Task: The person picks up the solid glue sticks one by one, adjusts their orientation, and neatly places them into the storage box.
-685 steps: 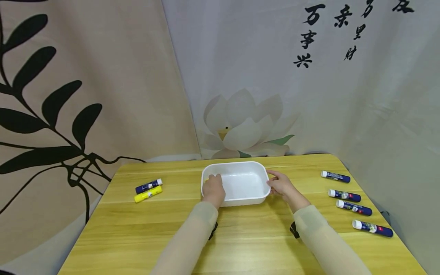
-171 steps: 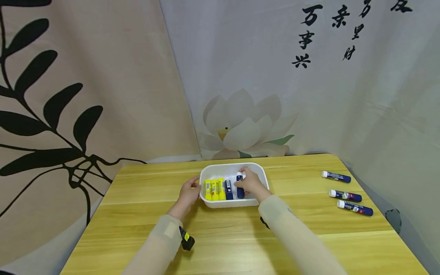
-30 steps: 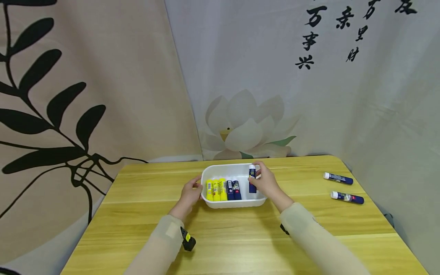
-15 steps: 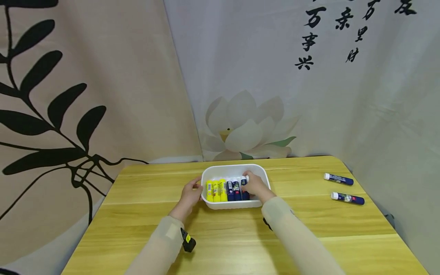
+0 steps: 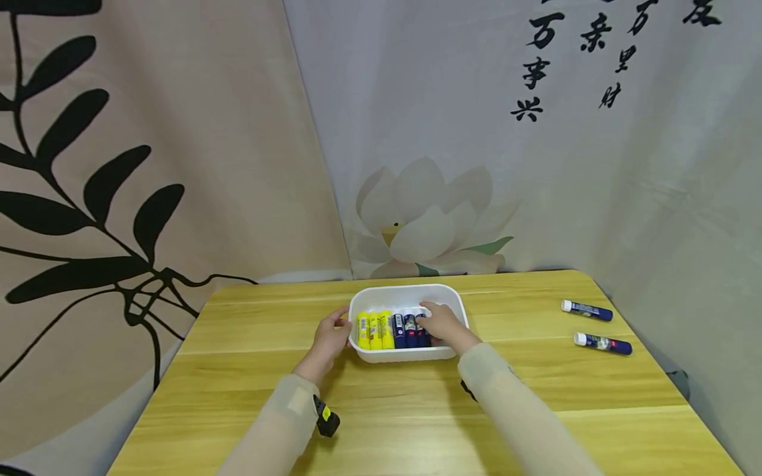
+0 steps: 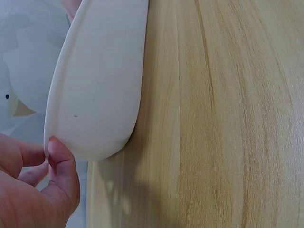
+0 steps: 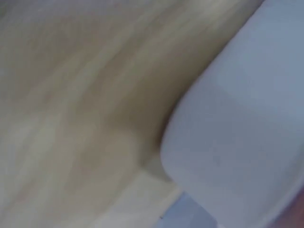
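A white plastic tray [image 5: 411, 355] stands on the table. In its left part a row of glue sticks lies side by side: several yellow glue sticks [image 5: 374, 330], then dark blue glue sticks [image 5: 399, 332]. My left hand [image 5: 329, 337] pinches the tray's left rim between thumb and fingers, plain in the left wrist view, where the tray's outer wall [image 6: 99, 80] shows. My right hand [image 5: 443, 325] is inside the tray with thumb and forefinger apart, at the rightmost blue glue stick [image 5: 422, 334], which it partly covers. The right wrist view is blurred and shows mostly the tray's wall [image 7: 228, 137].
Two more dark blue glue sticks with white caps lie on the right of the table, one farther back [image 5: 587, 311] and one nearer [image 5: 603, 343]. The wooden table [image 5: 393, 416] ends at a printed curtain [image 5: 428, 132] behind it.
My right hand has carried a blue glue stick leftward and down into the tray beside the others, then loosened its fingers from it. My left hand has stayed on the rim.
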`<state>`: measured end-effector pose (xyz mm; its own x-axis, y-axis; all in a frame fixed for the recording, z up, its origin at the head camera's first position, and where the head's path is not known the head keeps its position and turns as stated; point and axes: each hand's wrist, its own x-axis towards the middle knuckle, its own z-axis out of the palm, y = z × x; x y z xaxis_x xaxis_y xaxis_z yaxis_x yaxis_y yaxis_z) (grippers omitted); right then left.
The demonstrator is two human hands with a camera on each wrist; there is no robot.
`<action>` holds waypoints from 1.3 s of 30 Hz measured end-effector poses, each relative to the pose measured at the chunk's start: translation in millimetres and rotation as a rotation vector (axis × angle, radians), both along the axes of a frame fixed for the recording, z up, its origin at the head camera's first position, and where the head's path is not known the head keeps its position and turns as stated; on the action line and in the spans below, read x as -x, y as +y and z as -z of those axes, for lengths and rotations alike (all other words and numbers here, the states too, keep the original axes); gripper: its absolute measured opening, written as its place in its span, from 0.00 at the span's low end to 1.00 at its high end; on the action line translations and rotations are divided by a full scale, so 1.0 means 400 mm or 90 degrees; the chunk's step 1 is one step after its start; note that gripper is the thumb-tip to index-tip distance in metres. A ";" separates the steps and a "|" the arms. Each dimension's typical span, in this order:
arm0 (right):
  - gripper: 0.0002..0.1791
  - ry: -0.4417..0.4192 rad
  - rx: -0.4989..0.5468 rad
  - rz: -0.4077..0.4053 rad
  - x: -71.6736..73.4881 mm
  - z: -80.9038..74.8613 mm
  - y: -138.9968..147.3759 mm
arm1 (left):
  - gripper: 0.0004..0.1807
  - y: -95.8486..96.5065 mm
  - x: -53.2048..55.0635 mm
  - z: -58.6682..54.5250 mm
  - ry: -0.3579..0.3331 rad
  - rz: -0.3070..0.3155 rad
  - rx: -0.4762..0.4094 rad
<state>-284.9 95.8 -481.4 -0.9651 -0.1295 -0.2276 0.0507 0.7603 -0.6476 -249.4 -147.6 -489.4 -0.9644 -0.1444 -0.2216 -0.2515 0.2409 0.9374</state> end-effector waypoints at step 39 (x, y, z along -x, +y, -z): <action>0.32 0.320 -0.217 -0.091 -0.184 -0.012 0.695 | 0.24 -0.001 0.007 0.012 0.006 0.005 0.005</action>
